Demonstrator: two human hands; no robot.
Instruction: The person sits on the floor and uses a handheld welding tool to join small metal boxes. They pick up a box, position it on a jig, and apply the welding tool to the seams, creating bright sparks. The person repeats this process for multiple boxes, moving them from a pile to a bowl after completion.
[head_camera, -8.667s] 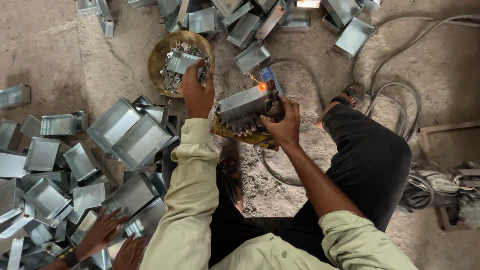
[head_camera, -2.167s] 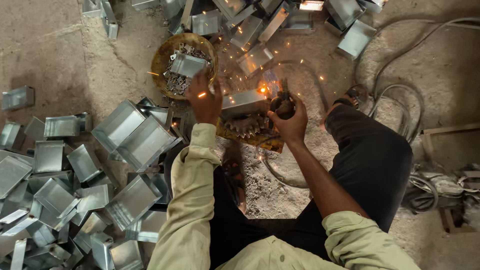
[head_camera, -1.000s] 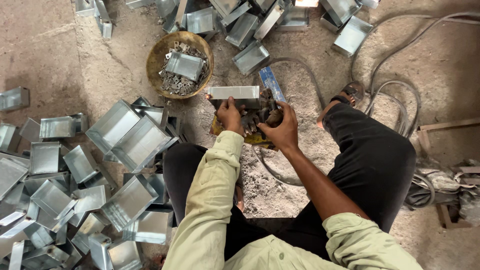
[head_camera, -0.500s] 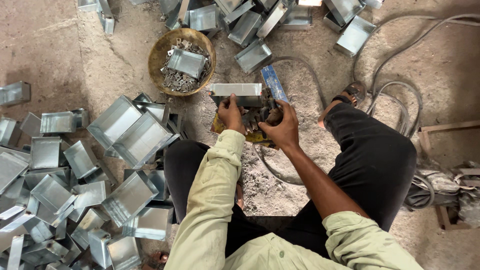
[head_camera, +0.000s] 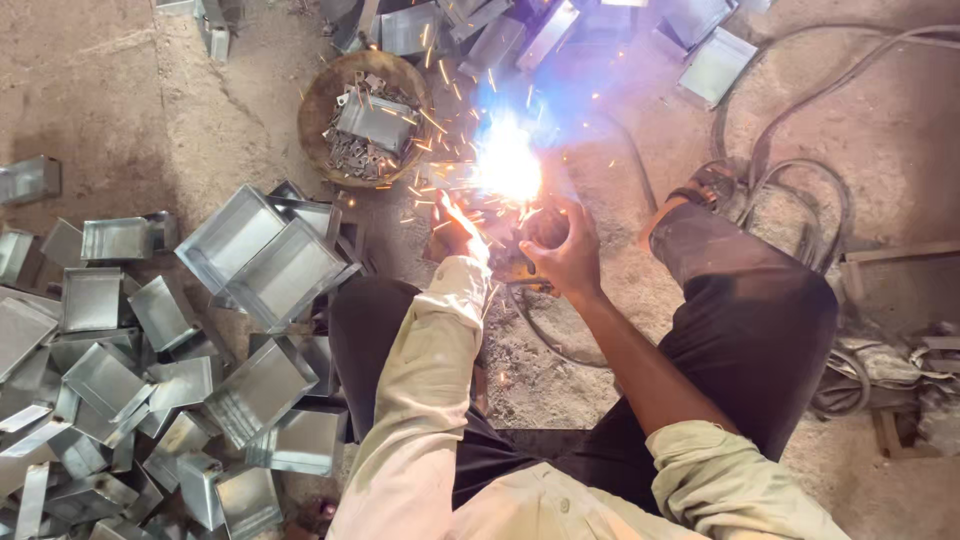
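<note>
- Fingers (head_camera: 560, 235) of the right hand (head_camera: 565, 250) curl tight around a dark welding tool (head_camera: 545, 228).
- Left hand (head_camera: 455, 228) sits just beside a bright white flash (head_camera: 508, 165); its grip is hidden by glare.
- Sparks fly toward a round basket (head_camera: 320, 105) of metal bits.
- Shiny metal boxes (head_camera: 260, 255) lie piled on the left.

Metal boxes (head_camera: 262, 262) left of hands, basket (head_camera: 318, 110) beyond, cables (head_camera: 800, 190) right.

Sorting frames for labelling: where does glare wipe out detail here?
Head view: a white-blue welding flash blows out the workpiece above the left hand and right hand; sparks streak toward the round brown basket; the grey sheet-metal boxes stay sharp.
</note>
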